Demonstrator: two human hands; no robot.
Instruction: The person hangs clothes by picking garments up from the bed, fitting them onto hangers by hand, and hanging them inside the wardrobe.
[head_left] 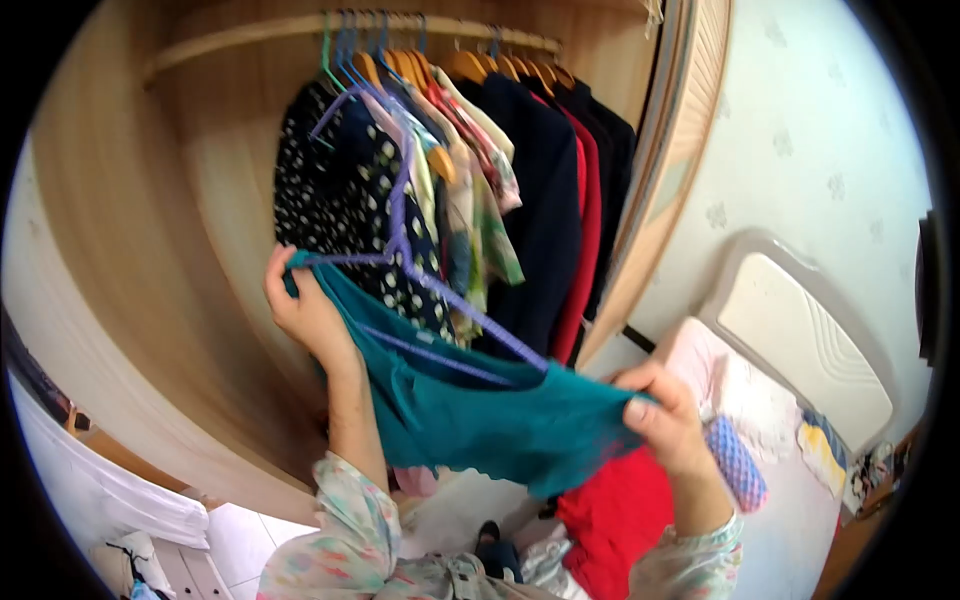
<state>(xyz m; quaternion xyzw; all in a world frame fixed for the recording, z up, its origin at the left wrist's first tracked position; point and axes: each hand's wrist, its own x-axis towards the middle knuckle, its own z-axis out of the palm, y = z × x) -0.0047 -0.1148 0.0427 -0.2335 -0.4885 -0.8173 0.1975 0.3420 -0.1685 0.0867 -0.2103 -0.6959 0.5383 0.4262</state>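
Note:
A teal garment (450, 420) is stretched between both hands, with a purple hanger (470, 315) inside its neckline and the hook pointing up. My left hand (300, 300) pinches the garment's left shoulder near one end of the hanger. At the other shoulder, my right hand (665, 415) has thumb and fingers closed on the cloth. The hanger's other end is hidden inside the garment. Just behind the hook hangs a black garment with white spots (350, 210).
A wooden rod (250, 36) in the wardrobe holds several garments, among them a dark jacket (535, 200). Red cloth (620, 520) lies below my right hand. At the right are a bed with a white headboard (800, 340), pillows and a blue patterned bolster (735, 462).

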